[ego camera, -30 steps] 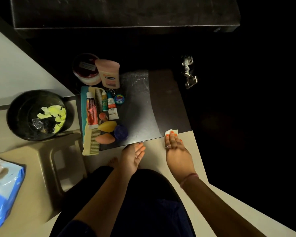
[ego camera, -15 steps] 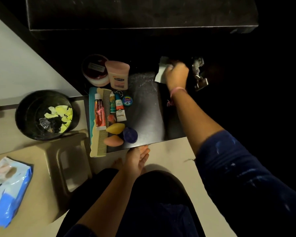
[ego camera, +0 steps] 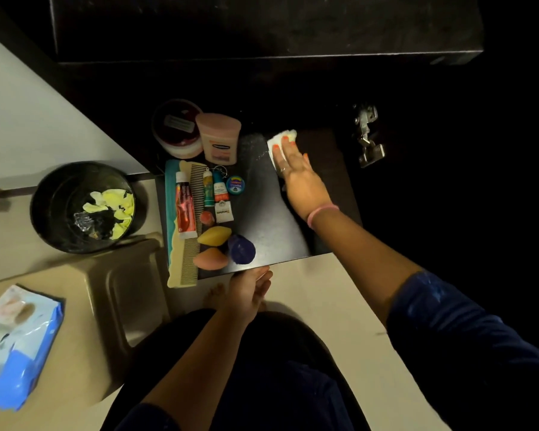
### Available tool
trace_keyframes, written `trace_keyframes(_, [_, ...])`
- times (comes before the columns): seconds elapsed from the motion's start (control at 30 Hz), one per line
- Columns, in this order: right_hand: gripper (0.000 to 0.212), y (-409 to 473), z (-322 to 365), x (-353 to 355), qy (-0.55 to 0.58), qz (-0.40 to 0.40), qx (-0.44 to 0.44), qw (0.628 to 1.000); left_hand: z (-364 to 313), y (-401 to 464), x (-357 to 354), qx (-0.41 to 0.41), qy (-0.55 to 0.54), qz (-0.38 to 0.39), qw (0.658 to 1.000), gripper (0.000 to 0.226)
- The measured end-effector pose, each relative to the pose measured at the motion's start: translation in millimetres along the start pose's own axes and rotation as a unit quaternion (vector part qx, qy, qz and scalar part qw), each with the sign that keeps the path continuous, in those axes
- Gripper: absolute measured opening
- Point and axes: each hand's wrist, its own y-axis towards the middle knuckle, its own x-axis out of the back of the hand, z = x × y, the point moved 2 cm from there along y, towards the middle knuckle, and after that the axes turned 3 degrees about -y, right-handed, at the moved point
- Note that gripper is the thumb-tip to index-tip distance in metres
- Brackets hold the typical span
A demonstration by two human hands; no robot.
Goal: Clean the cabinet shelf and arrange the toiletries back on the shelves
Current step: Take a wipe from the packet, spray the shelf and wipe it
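Dark shelf [ego camera: 271,231], one wipe [ego camera: 279,141] under right hand [ego camera: 299,174], three sponges [ego camera: 213,235]

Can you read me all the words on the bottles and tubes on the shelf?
"Vaseline" seems to stand on the dark label of the pink jar, but it is blurred.
"Himalaya" seems to stand on the small white tube, blurred too.
The red tube, green tube, little blue tin and big round tub have print too small to read.
The wipes pack shows no readable words.

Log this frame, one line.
phase: wiping | right hand: pressing white wipe on dark shelf | left hand: at shelf edge
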Motion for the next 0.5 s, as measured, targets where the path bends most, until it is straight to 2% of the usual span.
trace_keyframes(0.17, [0.069,-85.9,-5.5,-43.1,-0.025,-0.039,-0.024,0.999,0.2,-3.4,-5.6,-0.003,0.0,0.001,1.0,0.028])
trace_keyframes(0.27, [0.063,-133.0,-16.4,-59.9,-0.08,-0.097,0.016,0.992,-2.0,-7.9,-11.1,-0.003,-0.002,-0.006,1.0,0.035])
trace_keyframes(0.37, [0.056,-162.4,-35.2,-65.0,-0.141,-0.105,0.067,0.982,-3.0,-10.4,-14.0,-0.003,-0.004,-0.004,1.0,0.035])
trace_keyframes(0.43, [0.041,-173.6,-42.1,-58.7,-0.162,-0.078,0.047,0.983,-3.1,-11.8,-13.8,-0.004,0.002,-0.002,1.0,0.034])
trace_keyframes(0.5, [0.025,-175.4,-43.0,-40.5,-0.14,-0.09,0.004,0.986,-2.9,-11.3,-12.4,-0.003,0.002,-0.002,1.0,0.034])
